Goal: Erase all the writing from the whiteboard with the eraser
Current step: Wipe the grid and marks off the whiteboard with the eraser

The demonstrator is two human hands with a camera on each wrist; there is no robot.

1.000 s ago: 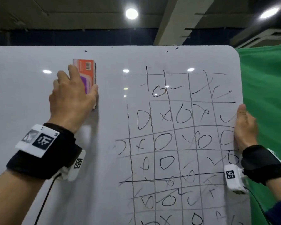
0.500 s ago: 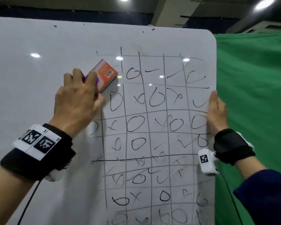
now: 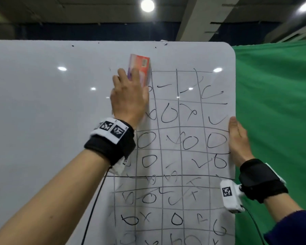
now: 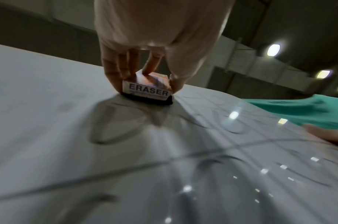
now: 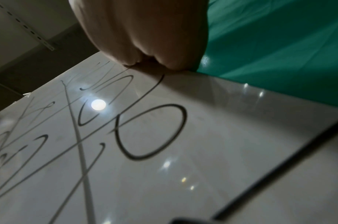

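Observation:
An upright whiteboard (image 3: 42, 112) carries a black grid of circles, ticks and crosses (image 3: 180, 142) over its right part; its left part is wiped bare. My left hand (image 3: 129, 96) grips an orange and purple eraser (image 3: 141, 68) and presses its dark felt to the board at the grid's upper left corner. In the left wrist view the fingers and thumb clamp the eraser (image 4: 148, 89), labelled ERASER, from both sides. My right hand (image 3: 237, 138) holds the board's right edge, thumb on the front face; its fingers are hidden behind the board. The right wrist view shows that hand (image 5: 145, 37) on the edge.
A green cloth (image 3: 276, 112) hangs behind and to the right of the board. Ceiling lamps (image 3: 147, 5) glare and reflect as bright spots on the board. A cable (image 3: 94, 200) runs down from my left wrist.
My left hand carried the eraser rightward from the bare left area onto the grid, then up to its top left corner, wiping away the leftmost column there. The right hand stayed on the edge.

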